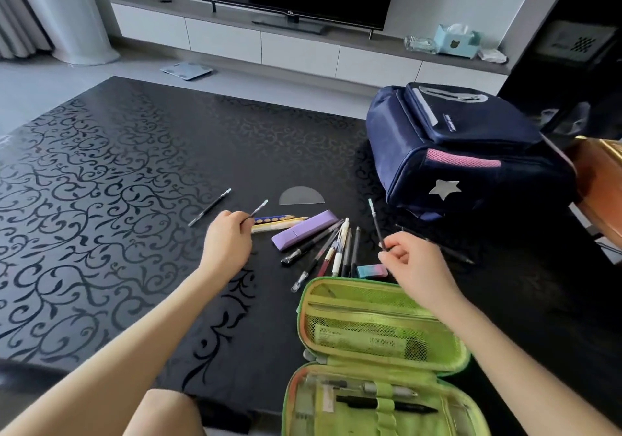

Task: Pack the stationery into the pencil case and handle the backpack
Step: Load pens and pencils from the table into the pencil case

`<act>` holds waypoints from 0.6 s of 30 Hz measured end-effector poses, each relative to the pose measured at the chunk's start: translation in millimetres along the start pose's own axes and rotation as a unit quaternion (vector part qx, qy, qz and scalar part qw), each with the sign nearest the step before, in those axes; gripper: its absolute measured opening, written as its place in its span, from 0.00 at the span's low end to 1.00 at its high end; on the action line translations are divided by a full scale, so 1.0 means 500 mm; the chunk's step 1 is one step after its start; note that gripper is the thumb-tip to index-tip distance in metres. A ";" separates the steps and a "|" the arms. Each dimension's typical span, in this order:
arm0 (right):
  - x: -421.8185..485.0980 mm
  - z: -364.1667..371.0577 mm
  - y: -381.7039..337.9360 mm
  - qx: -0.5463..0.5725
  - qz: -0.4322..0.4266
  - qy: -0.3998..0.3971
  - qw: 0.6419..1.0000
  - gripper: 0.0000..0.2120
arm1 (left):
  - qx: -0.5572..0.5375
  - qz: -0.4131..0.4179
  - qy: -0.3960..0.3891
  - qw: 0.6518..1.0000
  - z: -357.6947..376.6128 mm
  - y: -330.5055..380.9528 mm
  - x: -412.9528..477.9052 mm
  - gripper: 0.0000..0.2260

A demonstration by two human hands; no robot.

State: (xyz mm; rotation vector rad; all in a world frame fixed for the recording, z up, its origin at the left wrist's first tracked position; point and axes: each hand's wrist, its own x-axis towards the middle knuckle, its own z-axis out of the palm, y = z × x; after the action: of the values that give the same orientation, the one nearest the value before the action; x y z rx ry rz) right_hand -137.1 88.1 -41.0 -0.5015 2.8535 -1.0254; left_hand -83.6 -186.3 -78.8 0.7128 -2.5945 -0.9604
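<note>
A green pencil case [377, 341] lies open at the near edge of the black table, with pens under its elastic loops. My left hand [226, 240] pinches a thin dark pen [260, 208] lifted above two pencils [279, 222]. My right hand [417, 264] pinches another thin pen [375, 220], pointing up and away. Between the hands lie a purple box [304, 230], several pens [333, 248] and a teal-pink eraser [370, 270]. One more pen [209, 207] lies left, and a clear protractor [302, 195] further back. The navy backpack [464, 152] stands at the right.
The black table with a swirl pattern [101, 200] has bare surface to the left. A dark pen [447, 248] lies right of my right hand. A wooden chair edge [599, 173] is beside the backpack. Behind are a TV unit and a TV.
</note>
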 end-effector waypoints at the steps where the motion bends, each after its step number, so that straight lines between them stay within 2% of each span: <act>1: -0.025 0.001 -0.022 0.057 0.008 -0.004 0.998 0.03 | -0.131 -0.041 -0.036 0.990 -0.006 0.032 -0.024 0.10; 2: -0.050 0.007 -0.046 0.119 0.022 -0.017 0.993 0.03 | -0.280 -0.080 -0.091 0.952 -0.010 0.067 -0.053 0.10; 3: -0.078 0.013 -0.070 0.181 0.036 -0.036 0.982 0.03 | -0.401 -0.116 -0.146 0.897 -0.012 0.099 -0.087 0.10; 4: -0.102 0.023 -0.090 0.236 0.047 -0.051 0.969 0.03 | -0.474 -0.140 -0.197 0.847 -0.012 0.125 -0.120 0.09; 6: -0.146 0.045 -0.119 0.290 0.056 -0.052 0.954 0.03 | -0.516 -0.150 -0.268 0.799 -0.011 0.159 -0.183 0.09; 8: -0.180 0.066 -0.133 0.283 0.041 -0.027 0.958 0.05 | -0.541 -0.157 -0.285 0.775 -0.006 0.179 -0.229 0.10; 14: -0.243 0.074 -0.141 0.332 0.099 0.028 0.938 0.11 | -0.542 -0.150 -0.271 0.781 -0.011 0.191 -0.309 0.12; 18: -0.269 0.070 -0.121 0.202 0.078 0.111 0.970 0.12 | -0.494 -0.123 -0.244 0.826 -0.005 0.198 -0.343 0.09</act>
State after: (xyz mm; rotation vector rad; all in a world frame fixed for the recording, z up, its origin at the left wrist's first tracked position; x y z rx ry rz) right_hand 13.0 67.1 -36.1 -0.1330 2.6872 -1.6640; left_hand 26.4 -30.5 -26.5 0.5194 -1.8535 -2.5356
